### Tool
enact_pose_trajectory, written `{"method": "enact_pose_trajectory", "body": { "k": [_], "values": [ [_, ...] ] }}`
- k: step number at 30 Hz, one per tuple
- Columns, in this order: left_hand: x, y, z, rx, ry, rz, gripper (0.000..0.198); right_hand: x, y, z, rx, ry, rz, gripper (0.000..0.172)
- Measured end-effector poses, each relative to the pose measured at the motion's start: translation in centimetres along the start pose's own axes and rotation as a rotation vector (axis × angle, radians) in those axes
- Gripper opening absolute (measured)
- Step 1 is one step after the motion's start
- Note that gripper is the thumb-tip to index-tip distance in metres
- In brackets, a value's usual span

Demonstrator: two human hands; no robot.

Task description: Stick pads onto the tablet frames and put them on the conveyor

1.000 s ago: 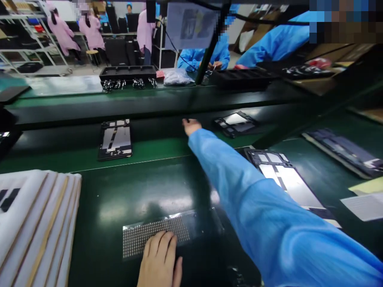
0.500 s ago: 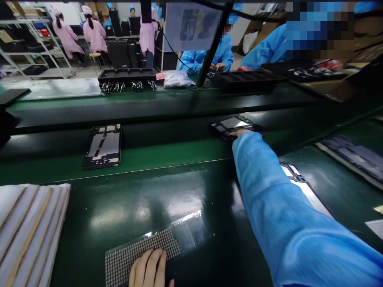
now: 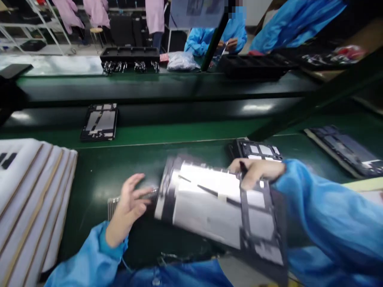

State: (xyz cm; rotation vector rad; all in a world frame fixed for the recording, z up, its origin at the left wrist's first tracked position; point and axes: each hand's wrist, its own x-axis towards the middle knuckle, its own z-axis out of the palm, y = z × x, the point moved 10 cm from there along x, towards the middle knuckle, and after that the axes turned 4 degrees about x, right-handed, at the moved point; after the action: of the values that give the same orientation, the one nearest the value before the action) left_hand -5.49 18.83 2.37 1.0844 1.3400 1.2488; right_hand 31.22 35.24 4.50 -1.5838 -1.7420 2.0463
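A flat black-framed device with a silvery inner face (image 3: pixel 209 207) hangs tilted over the dark green table (image 3: pixel 86 171), blurred by motion. My right hand (image 3: pixel 257 171) grips it by its upper right edge, thumb on the face. Just left of the device is my left hand (image 3: pixel 131 203), holding nothing, its fingers spread. Partly covered by that hand lies the sheet of small grey squares (image 3: pixel 113 205). Behind my right hand another device (image 3: pixel 260 149) rests on the table.
White padded sheets (image 3: pixel 32 199) stand at the left. One device (image 3: pixel 100 121) lies on the far green strip, another (image 3: pixel 347 149) at the right. A slanted green bar (image 3: pixel 314 103) crosses the right side. A person in blue (image 3: pixel 203 40) sits across.
My right hand has drawn back from the far strip, now with a device in it. My left hand has lifted off the sheet of squares and opened. The view has tilted down.
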Motion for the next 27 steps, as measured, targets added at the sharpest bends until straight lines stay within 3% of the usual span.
{"method": "enact_pose_trajectory", "body": {
  "k": [1, 2, 3, 4, 6, 8, 9, 11, 13, 15, 16, 18, 20, 23, 27],
  "values": [
    [-0.7, -1.0, 2.6, -0.063, -0.175, -0.113, 0.099, -0.6, 1.3, 3.2, -0.012, -0.155, 0.061, 0.062],
    [-2.1, -1.9, 4.6, -0.071, -0.273, -0.191, 0.098, -1.0, 2.3, 5.7, -0.042, -0.281, 0.107, 0.062],
    [-3.7, -2.8, 5.9, -0.045, -0.305, -0.250, 0.092, -1.0, 2.8, 7.2, -0.098, -0.339, 0.114, 0.060],
    [-5.3, -3.7, 6.3, 0.001, -0.257, -0.287, 0.083, -0.6, 2.7, 7.5, -0.174, -0.301, 0.076, 0.059],
    [-8.7, -5.0, 5.5, 0.088, -0.051, -0.327, 0.068, 0.2, 0.8, 4.8, -0.312, 0.046, -0.098, 0.057],
    [-11.8, -5.8, 4.7, 0.154, 0.052, -0.364, 0.062, -1.2, -1.4, 2.0, -0.317, 0.441, -0.263, 0.058],
    [-12.9, -5.9, 4.5, 0.210, 0.023, -0.379, 0.059, -1.9, -1.7, 1.7, -0.272, 0.531, -0.297, 0.060],
    [-13.8, -4.9, 3.9, 0.410, -0.088, -0.344, 0.056, -2.2, -2.0, 3.8, -0.184, 0.501, -0.322, 0.065],
    [-12.5, -2.1, 2.4, 0.714, -0.103, -0.187, 0.056, -1.4, -2.6, 7.1, -0.117, 0.398, -0.353, 0.071],
    [-9.6, 2.6, 0.6, 1.015, 0.068, 0.087, 0.052, 0.5, -3.5, 10.4, -0.032, 0.284, -0.407, 0.070],
    [-7.8, 4.3, 0.9, 1.103, 0.080, 0.216, 0.045, 1.7, -3.8, 11.8, 0.001, 0.224, -0.431, 0.068],
    [-3.8, 5.6, 3.1, 1.238, -0.029, 0.433, 0.030, 4.4, -4.1, 13.7, 0.019, 0.132, -0.462, 0.062],
    [0.0, 4.3, 5.8, 1.341, -0.247, 0.540, 0.030, 6.3, -4.0, 14.2, -0.004, 0.119, -0.483, 0.054],
    [3.2, 0.7, 7.9, 1.381, -0.524, 0.540, 0.028, 6.9, -3.9, 14.3, -0.052, 0.121, -0.528, 0.038],
    [3.7, -0.7, 7.7, 1.308, -0.586, 0.497, 0.027, 5.8, -4.0, 14.9, -0.062, 0.068, -0.538, 0.035]
  ]
}}
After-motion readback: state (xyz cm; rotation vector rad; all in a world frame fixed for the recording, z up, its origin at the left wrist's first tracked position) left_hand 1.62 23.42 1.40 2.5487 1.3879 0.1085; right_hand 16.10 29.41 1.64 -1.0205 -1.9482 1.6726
